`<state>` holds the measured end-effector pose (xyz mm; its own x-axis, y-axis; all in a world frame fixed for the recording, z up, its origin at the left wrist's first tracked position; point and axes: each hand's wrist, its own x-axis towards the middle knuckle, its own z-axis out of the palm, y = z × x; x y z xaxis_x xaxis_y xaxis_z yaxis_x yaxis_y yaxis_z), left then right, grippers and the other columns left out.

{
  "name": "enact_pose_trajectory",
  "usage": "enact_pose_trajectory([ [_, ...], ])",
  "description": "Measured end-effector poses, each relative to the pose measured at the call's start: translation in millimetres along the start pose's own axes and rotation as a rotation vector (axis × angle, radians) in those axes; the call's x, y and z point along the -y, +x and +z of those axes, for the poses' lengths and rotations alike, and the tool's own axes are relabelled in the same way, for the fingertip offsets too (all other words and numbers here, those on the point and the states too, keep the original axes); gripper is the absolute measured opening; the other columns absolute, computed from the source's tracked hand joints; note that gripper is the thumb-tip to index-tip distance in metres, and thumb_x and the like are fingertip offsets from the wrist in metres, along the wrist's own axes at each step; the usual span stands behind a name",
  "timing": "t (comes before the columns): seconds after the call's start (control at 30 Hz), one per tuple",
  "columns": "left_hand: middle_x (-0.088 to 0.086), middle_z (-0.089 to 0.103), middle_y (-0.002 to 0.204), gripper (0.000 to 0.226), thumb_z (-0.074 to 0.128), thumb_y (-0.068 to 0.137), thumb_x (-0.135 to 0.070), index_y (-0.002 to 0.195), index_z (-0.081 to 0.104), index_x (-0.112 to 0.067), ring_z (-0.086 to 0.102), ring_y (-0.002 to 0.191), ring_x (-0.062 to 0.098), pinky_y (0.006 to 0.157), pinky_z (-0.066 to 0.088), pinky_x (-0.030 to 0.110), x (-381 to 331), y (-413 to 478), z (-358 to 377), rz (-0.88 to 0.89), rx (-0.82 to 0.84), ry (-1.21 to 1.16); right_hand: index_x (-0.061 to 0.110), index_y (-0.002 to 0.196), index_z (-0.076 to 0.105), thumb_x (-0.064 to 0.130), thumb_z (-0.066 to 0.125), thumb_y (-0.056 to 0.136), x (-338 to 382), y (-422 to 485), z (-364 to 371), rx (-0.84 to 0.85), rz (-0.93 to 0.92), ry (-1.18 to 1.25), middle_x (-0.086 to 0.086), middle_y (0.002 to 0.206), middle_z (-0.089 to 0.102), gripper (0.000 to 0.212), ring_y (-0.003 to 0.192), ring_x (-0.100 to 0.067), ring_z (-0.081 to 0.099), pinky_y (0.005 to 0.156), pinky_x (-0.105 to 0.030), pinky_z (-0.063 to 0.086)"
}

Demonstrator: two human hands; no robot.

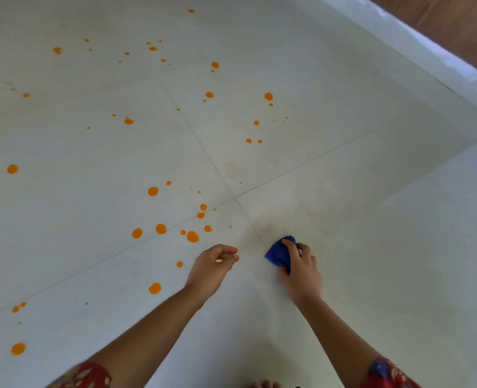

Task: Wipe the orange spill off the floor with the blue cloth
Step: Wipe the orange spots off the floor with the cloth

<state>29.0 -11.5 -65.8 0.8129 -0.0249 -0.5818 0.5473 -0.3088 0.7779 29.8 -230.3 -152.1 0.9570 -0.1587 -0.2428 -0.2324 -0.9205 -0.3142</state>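
Orange drops of the spill (192, 236) lie scattered over the pale tiled floor (371, 247), mostly left of and beyond my hands. My right hand (299, 271) grips the bunched blue cloth (278, 254) and holds it down on the floor just right of a tile joint. A faint smear shows on the tile beyond the cloth. My left hand (213, 268) hovers to the cloth's left, fingers loosely curled with nothing in them, close to the nearest large drops.
A white skirting and wall base (427, 60) runs diagonally across the upper right, with brown wood (461, 26) beyond it. Thin tile joints cross near the cloth. Toes (263, 384) show at the bottom edge.
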Motion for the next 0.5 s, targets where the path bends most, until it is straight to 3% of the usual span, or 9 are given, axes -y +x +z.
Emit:
enact_pose_trajectory([
  [0.07,-0.003,0.07,0.105,0.014,0.056,0.093,-0.021,0.101,0.065,-0.028,0.065,0.097,0.014,0.08,0.048,0.018,-4,-9,-15,0.021,0.006,0.026,0.036,0.133,0.041,0.015,0.054,0.085,22,-2,-9,0.016,0.001,0.337,0.004,0.13,0.05,0.054,0.101,-0.022,0.057,0.071,-0.031,0.048],
  [0.13,-0.002,0.07,0.105,0.016,0.057,0.092,-0.019,0.103,0.066,-0.025,0.066,0.097,0.015,0.078,0.047,0.017,-12,-13,-29,0.018,0.056,0.062,0.036,0.122,0.045,0.011,0.053,0.089,47,-3,-22,0.072,0.157,0.842,-0.002,0.118,0.061,0.042,0.091,-0.022,0.062,0.071,-0.03,0.049],
  [0.2,-0.004,0.071,0.105,0.016,0.058,0.091,-0.019,0.104,0.067,-0.025,0.067,0.094,0.013,0.074,0.045,0.018,-21,-22,-48,0.001,0.071,0.075,0.026,0.12,0.049,0.012,0.046,0.094,76,-6,-38,0.253,0.283,1.318,-0.009,0.105,0.067,0.03,0.087,-0.026,0.063,0.071,-0.033,0.051],
  [0.27,-0.008,0.071,0.105,0.016,0.057,0.093,-0.021,0.105,0.067,-0.026,0.067,0.092,0.01,0.073,0.044,0.019,-32,-38,-78,-0.01,-0.001,0.032,0.015,0.122,0.056,0.025,0.043,0.097,113,-8,-61,0.553,0.331,1.673,-0.012,0.103,0.07,0.029,0.096,-0.03,0.064,0.078,-0.039,0.051],
  [0.37,-0.009,0.07,0.106,0.016,0.055,0.095,-0.023,0.107,0.065,-0.027,0.067,0.098,0.011,0.086,0.046,0.028,-47,-61,-115,-0.02,-0.126,-0.078,0.013,0.126,0.06,0.046,0.049,0.093,165,-4,-82,0.778,0.274,1.75,-0.014,0.12,0.066,0.048,0.111,-0.032,0.06,0.091,-0.044,0.046],
  [0.43,-0.009,0.069,0.109,0.018,0.054,0.096,-0.025,0.112,0.064,-0.026,0.066,0.101,0.011,0.089,0.046,0.029,-51,-80,-134,-0.011,-0.207,-0.149,0.009,0.131,0.056,0.04,0.053,0.091,199,-7,-94,0.85,0.205,1.688,-0.016,0.124,0.063,0.051,0.109,-0.031,0.062,0.092,-0.043,0.048],
  [0.5,-0.01,0.069,0.111,0.02,0.053,0.097,-0.025,0.114,0.064,-0.026,0.065,0.102,0.01,0.089,0.048,0.028,-52,-94,-147,0.013,-0.277,-0.212,0.005,0.124,0.059,0.034,0.051,0.092,228,-11,-104,0.913,0.161,1.637,-0.015,0.11,0.068,0.043,0.095,-0.029,0.067,0.084,-0.038,0.054],
])
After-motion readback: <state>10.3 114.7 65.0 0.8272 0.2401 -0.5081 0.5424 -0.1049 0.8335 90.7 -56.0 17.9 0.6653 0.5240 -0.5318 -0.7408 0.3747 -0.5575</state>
